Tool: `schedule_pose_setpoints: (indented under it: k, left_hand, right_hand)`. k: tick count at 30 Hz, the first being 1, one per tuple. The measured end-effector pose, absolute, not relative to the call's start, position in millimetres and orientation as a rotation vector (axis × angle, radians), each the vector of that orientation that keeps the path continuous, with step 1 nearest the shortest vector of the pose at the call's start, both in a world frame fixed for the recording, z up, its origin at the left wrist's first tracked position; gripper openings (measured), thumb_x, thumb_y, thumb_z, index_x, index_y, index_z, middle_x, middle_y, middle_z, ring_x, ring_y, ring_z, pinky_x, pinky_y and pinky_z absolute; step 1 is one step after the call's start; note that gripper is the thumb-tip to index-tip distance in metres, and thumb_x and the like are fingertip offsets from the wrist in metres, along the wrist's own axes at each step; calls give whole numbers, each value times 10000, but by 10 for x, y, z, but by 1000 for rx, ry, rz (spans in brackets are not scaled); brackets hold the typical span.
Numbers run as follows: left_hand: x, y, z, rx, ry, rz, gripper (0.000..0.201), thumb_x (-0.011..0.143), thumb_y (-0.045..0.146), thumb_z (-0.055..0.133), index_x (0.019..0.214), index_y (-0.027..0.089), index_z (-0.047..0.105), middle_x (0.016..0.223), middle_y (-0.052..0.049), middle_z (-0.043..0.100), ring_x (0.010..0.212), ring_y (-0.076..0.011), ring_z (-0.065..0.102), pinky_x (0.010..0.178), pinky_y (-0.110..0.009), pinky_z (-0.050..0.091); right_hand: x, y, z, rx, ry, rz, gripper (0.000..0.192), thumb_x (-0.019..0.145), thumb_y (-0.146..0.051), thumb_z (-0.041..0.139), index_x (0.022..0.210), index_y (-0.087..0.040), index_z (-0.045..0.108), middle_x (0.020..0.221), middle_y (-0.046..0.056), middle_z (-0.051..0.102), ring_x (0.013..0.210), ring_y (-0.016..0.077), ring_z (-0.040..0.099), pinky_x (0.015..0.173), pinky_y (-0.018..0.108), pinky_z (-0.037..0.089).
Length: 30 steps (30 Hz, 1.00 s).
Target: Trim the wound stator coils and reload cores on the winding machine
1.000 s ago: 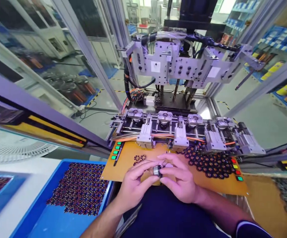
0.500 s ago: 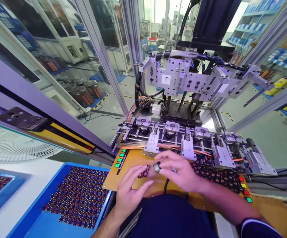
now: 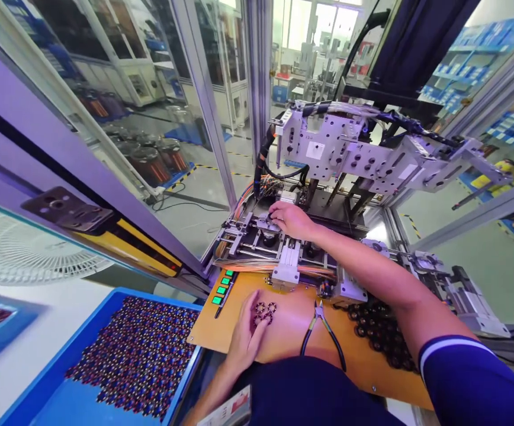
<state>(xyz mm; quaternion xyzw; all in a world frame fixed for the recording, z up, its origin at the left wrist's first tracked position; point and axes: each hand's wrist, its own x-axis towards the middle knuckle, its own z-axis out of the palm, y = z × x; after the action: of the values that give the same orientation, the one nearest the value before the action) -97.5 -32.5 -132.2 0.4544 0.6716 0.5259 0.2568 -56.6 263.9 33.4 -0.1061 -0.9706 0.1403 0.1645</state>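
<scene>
My right hand [image 3: 291, 220] reaches to the leftmost metal fixture [image 3: 263, 223] of the machine. Its fingers are pinched together at the top of that fixture, and what they hold is hidden. On the orange-yellow board, my left hand [image 3: 244, 330] rests beside a small group of ring-shaped wound parts [image 3: 271, 307]. The fingers and thumb curve apart around the near side of the rings, without a firm grip. Pliers [image 3: 319, 313] with dark handles lie to the right of the rings, jaws pointing at the machine.
A blue tray [image 3: 39, 387] at left holds many similar rings. Dark round parts [image 3: 375, 331] lie on the board under my right arm. Green buttons [image 3: 222, 290] line the board's left edge. A metal tooling head [image 3: 350, 151] hangs above the fixtures.
My right hand has moved from above the board, where it held a small dark-and-silver round part, up to the leftmost fixture. My left hand has settled beside the rings. The pliers are now uncovered.
</scene>
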Motion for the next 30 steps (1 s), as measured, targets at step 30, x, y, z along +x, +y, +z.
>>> schedule_pose_setpoints:
  k: [30]
  left_hand:
    - [-975, -288, -1300, 1221, 1829, 1419, 551, 895, 410, 586, 1386, 190, 469, 1389, -174, 587, 1263, -298, 590, 1080, -508, 462]
  right_hand:
    - [-212, 2320, 493, -217, -2894, 8, 320, 909, -8, 444, 1149, -62, 649, 1249, 171, 634, 1184, 254, 570, 988, 444, 509]
